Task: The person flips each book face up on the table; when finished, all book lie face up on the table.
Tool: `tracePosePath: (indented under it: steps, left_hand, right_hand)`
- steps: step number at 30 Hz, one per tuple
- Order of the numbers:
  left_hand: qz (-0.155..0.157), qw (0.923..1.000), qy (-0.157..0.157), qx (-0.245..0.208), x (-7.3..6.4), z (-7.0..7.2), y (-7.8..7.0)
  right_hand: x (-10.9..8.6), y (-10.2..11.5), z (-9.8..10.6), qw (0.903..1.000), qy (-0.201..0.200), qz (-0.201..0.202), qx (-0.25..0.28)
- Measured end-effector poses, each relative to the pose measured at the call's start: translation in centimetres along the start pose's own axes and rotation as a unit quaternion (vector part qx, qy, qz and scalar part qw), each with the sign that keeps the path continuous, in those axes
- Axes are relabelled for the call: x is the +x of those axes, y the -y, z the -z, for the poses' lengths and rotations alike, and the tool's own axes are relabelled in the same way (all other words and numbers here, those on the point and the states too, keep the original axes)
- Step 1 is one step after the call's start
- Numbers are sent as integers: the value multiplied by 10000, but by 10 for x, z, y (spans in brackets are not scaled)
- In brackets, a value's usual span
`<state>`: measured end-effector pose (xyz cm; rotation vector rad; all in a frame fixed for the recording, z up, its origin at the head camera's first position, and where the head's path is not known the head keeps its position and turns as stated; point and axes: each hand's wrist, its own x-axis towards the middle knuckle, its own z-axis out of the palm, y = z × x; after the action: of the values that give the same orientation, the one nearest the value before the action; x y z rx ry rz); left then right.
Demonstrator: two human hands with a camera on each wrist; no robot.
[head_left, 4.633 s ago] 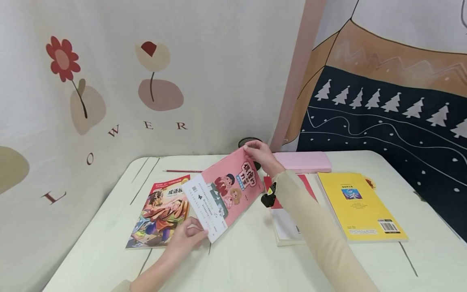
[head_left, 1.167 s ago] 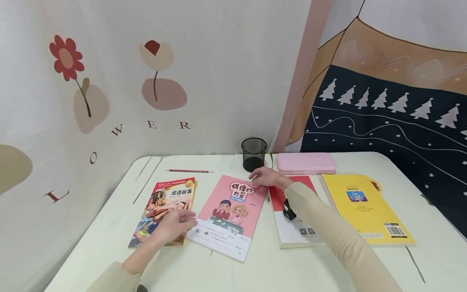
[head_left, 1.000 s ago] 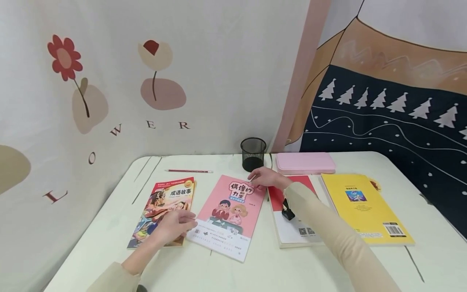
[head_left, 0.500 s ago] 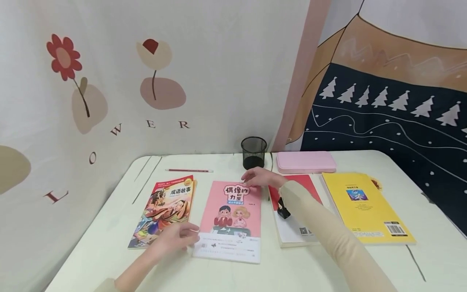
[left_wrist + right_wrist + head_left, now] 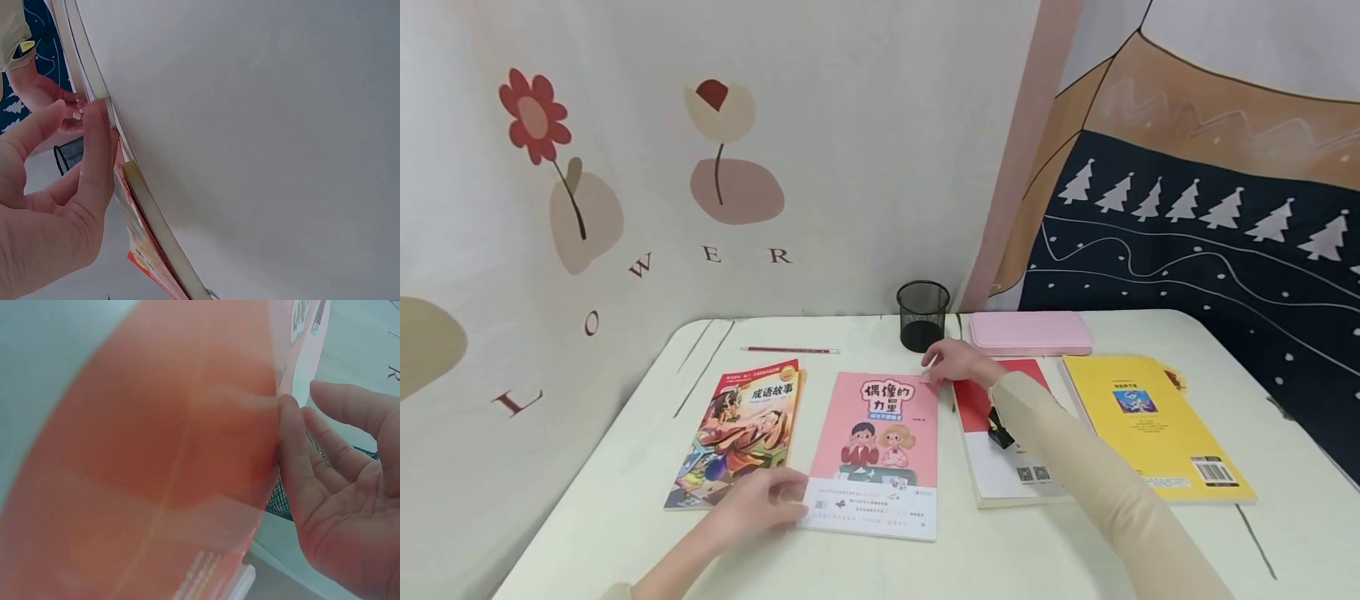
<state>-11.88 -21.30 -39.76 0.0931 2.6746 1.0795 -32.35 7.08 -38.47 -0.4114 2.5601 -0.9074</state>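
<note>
A pink book [image 5: 872, 446] with a white lower band lies flat on the table, its cover facing up. At its lower left edge is my left hand [image 5: 767, 504], fingers bent loosely. In the left wrist view the left hand [image 5: 69, 206] has its thumb apart from the forefinger, whose tip is at the book's edge. My right hand [image 5: 958, 361] is at the upper right corner of the pink book. The right wrist view shows the right hand [image 5: 350, 475] with thumb and fingers spread loosely and nothing held between them.
An illustrated book [image 5: 741, 442] lies left of the pink one. To the right lie a red and white book [image 5: 1000, 475], partly under my right forearm, and a yellow book [image 5: 1150, 417]. Behind are a pencil [image 5: 790, 350], a black mesh cup [image 5: 922, 317] and a pink case [image 5: 1030, 333].
The pink book, earlier held up tilted in both hands, was laid down and then turned straight. My left hand has moved down toward its lower left edge; my right hand has shifted slightly right.
</note>
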Motion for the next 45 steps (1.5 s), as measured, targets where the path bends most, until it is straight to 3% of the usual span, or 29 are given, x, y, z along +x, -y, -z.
tracePosePath:
  steps: [6, 10, 21, 30, 36, 45]
  left_hand:
    - [-331, 9974, 442, -457, -1, -1, 7]
    - [-528, 9950, 571, -625, -3, -2, 8]
    - [-703, 9966, 412, -106, -4, -4, 8]
    - [-501, 9977, 251, 381, -6, -7, 6]
    - [-296, 9986, 215, 385, -6, -7, 4]
    - [-255, 9988, 138, 405, -5, -6, 3]
  right_hand:
    - [-4, 1, 3, 9995, 137, -20, -299]
    - [-5, 2, 2, 9982, 186, 69, -567]
    - [2, 2, -2, 9972, 157, 238, -690]
    - [10, 8, -5, 9985, 156, 6, -532]
    - [14, 11, -8, 9996, 89, -231, -111]
    - [16, 14, -10, 9997, -34, -235, -38]
